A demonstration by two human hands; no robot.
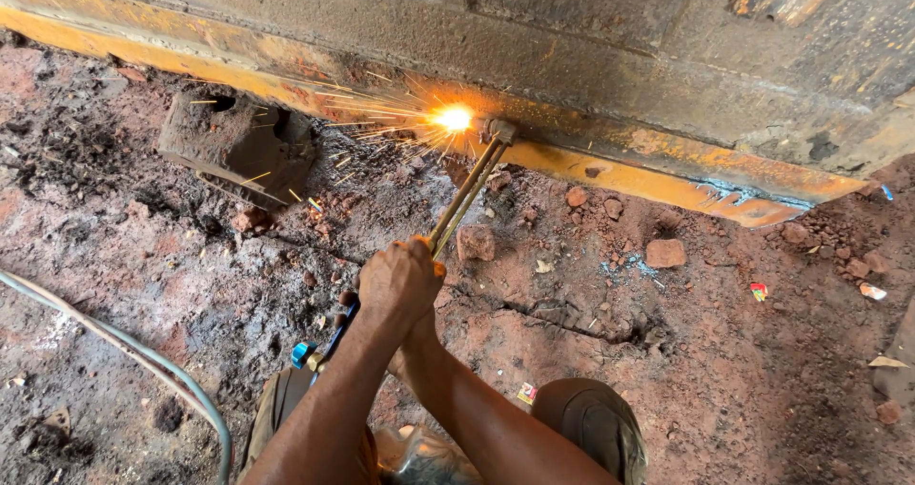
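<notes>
Left hand (pixel 398 283) clamped around the cutting torch (pixel 467 191), right hand (pixel 419 337) probably bracing beneath, grip unclear, aiming its tip at twelve o'clock against the yellow steel edge (pixel 610 175), sparks (pixel 381 123) flying toward nine.

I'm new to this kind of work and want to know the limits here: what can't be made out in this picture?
Head view:
- Right hand: tucked under the left hand, so its grip on the cutting torch is hidden.
- Torch tip: lost in the glare of the sparks.
- Hose: cut off at the left and bottom edges.
- Yellow steel beam: both ends run out of frame.
</notes>
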